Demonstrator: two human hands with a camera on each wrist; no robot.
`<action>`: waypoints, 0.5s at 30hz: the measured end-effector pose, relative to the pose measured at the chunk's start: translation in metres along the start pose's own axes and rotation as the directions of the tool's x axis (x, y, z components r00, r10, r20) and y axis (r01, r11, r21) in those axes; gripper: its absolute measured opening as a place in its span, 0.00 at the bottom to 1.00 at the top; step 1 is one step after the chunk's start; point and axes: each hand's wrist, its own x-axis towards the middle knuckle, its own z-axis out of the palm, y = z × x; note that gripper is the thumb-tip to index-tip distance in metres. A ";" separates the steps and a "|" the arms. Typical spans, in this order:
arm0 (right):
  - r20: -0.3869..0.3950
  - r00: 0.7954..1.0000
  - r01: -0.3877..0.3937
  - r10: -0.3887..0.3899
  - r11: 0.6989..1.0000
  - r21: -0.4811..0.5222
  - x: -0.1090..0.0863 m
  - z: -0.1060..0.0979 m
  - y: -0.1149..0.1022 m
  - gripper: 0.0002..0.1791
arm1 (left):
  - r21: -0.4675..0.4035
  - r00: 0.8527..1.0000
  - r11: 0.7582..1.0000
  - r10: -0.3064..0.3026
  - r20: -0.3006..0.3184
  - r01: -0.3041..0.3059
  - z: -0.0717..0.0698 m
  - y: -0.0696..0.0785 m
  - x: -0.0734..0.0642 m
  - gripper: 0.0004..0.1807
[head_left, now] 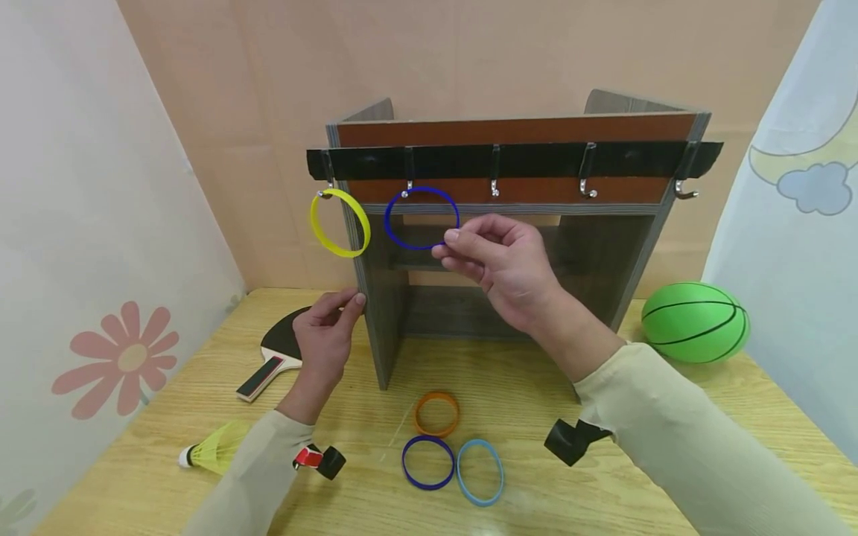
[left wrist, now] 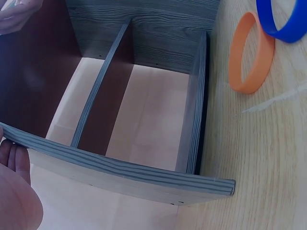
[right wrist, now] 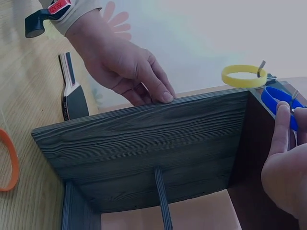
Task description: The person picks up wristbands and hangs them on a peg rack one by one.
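My right hand (head_left: 503, 264) pinches a blue silicone wristband (head_left: 386, 222) between thumb and fingers. The band's far side is at the second hook (head_left: 405, 193) of a black strip (head_left: 449, 161); whether it bears on the hook I cannot tell. A yellow wristband (head_left: 366, 227) hangs from the leftmost hook (head_left: 325, 194). Low on the left, my left hand (head_left: 326, 331) grips the front edge of the grey wooden shelf's side panel (head_left: 375, 327), thumb on one face and fingers on the other. Orange (head_left: 437, 434), dark blue (head_left: 429, 487) and light blue (head_left: 501, 476) wristbands lie on the table.
More hooks (head_left: 494, 190) line the strip to the right. A table tennis bat (head_left: 261, 378) and a yellow shuttlecock (head_left: 217, 448) lie at the left. At the right, a green ball (head_left: 696, 321) sits beside the shelf. Patterned walls (head_left: 798, 246) flank the wooden table (head_left: 375, 499).
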 end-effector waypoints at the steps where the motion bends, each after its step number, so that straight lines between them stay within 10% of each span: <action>1: 0.001 1.000 0.000 0.001 1.000 -0.004 0.000 0.000 0.001 0.08 | -0.001 1.000 1.000 -0.002 0.001 0.002 0.000 0.000 0.000 0.06; 15: -0.050 0.998 -0.039 0.034 0.993 -0.114 -0.003 -0.008 0.007 0.03 | -0.021 0.999 0.999 -0.028 -0.017 0.027 0.001 0.002 0.000 0.06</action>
